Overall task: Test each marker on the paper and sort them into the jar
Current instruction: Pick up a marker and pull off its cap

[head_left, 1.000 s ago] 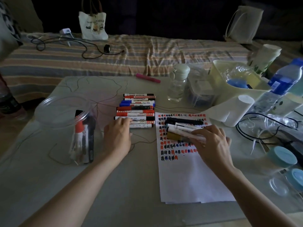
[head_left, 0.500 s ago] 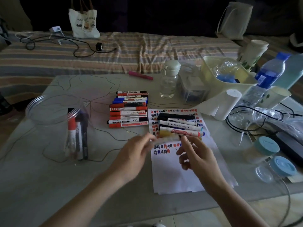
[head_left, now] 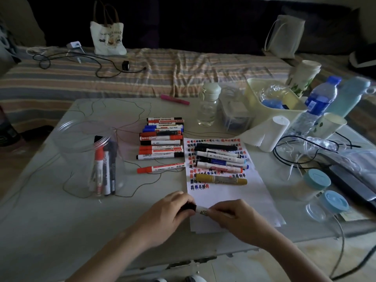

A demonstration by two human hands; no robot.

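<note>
A white marker with a black cap (head_left: 198, 209) is held level over the table's near edge. My left hand (head_left: 172, 210) grips its black cap end. My right hand (head_left: 232, 215) grips its white barrel. Beyond them lies the white paper (head_left: 230, 198), scribbled in red, blue and black, with several markers (head_left: 220, 159) and a yellow marker (head_left: 221, 178) on it. A row of markers (head_left: 161, 142) lies left of the paper, one red marker (head_left: 160, 167) apart. The clear plastic jar (head_left: 89, 157) at left holds a few markers upright.
A small clear bottle (head_left: 208, 104), a yellow bin (head_left: 270, 102), a paper roll (head_left: 268, 133), a water bottle (head_left: 317, 104), cups, cables and blue-lidded jars (head_left: 317, 180) crowd the right side. A pink marker (head_left: 175, 99) lies at the far edge. Thin wire loops around the jar.
My left hand took a marker from the row and both hands came back toward me; they now grip that marker at both ends. The yellow marker lies free on the paper.
</note>
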